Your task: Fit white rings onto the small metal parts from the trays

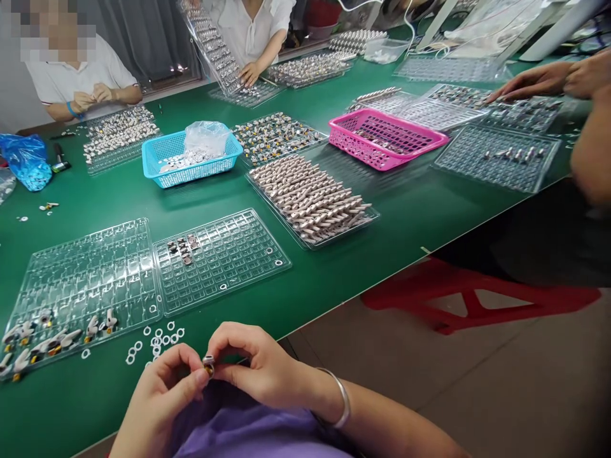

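Close above my lap, my left hand [174, 381] and my right hand [255, 366] meet at the fingertips. Both pinch one small earbud part [209, 364], pale with a dark and orange-gold spot; the fingers cover much of it. Beyond them, loose white rings [156, 341] lie on the green table. The left clear tray [95, 254] holds several white earbud pieces [57, 341] with orange bits along its near edge. In the adjoining clear tray [224, 254] sit several small metallic parts [184, 247] and a few white rings.
Farther back stand a tray of densely stacked pale stems [308, 197], a blue basket [191, 175] with a plastic bag, and a pink basket [382, 143]. Co-workers sit across the table; another person's hand [529, 83] reaches in at right. A red stool [453, 292] is below the table edge.
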### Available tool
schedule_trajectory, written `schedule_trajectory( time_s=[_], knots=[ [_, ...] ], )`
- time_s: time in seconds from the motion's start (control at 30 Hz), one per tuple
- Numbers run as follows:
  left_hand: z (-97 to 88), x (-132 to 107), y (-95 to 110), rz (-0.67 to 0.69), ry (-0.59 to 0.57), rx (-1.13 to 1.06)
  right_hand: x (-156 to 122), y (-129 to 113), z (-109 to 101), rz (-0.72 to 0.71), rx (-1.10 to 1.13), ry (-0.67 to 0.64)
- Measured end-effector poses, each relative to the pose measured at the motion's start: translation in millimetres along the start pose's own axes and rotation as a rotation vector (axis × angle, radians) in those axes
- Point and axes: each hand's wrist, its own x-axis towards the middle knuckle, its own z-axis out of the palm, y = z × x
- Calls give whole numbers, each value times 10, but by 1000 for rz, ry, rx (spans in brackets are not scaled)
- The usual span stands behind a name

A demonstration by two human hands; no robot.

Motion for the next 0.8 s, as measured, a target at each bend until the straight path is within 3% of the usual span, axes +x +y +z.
schedule_trajectory(
  time_s=[0.17,0.37,0.67,0.8],
  knots=[
    [4,13,101,-116,-57,-30,-9,5,-3,-7,40,-43],
    [-51,61,62,-167,-111,-54,-9,-4,-8,-55,-76,-44],
    [-26,63,-28,-168,-95,-150,-11,36,29,2,55,-27],
    [1,68,-64,-136,-102,-167,-9,74,39,-42,58,10]
  ],
)
